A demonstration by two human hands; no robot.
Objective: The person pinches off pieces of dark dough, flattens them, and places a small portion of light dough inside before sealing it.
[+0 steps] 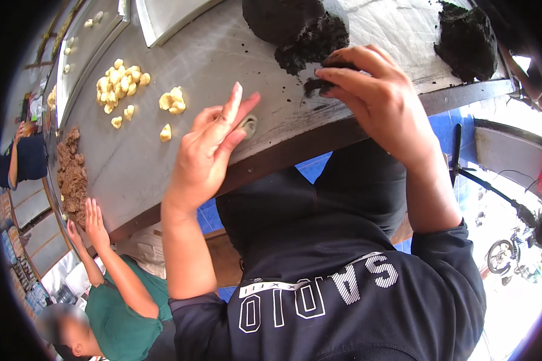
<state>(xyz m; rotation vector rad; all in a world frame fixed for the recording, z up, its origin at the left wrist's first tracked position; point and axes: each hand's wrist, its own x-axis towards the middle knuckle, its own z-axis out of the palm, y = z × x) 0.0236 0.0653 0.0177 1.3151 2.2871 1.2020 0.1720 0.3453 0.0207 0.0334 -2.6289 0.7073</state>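
In the head view my left hand (208, 138) is raised above the table's near edge, its fingers long and slightly blurred. Between its thumb and fingers sits a small pale grey-green piece of dough (249, 126) with a darker middle. My right hand (373, 87) bends down over the table, with thumb and fingers closed on a bit of black paste (317, 86). Just beyond it rests a big black paste mound (313, 36), crumbly on its near side. Part of what my right fingers hold is hidden.
Yellow dough pieces (119, 84) lie in a pile on the metal table (223, 51), with smaller clusters nearby. Brown dough (72, 177) is at the left, by a co-worker's hands (96, 222). Another black lump (467, 42) sits far right. Metal trays (96, 42) stand at the back left.
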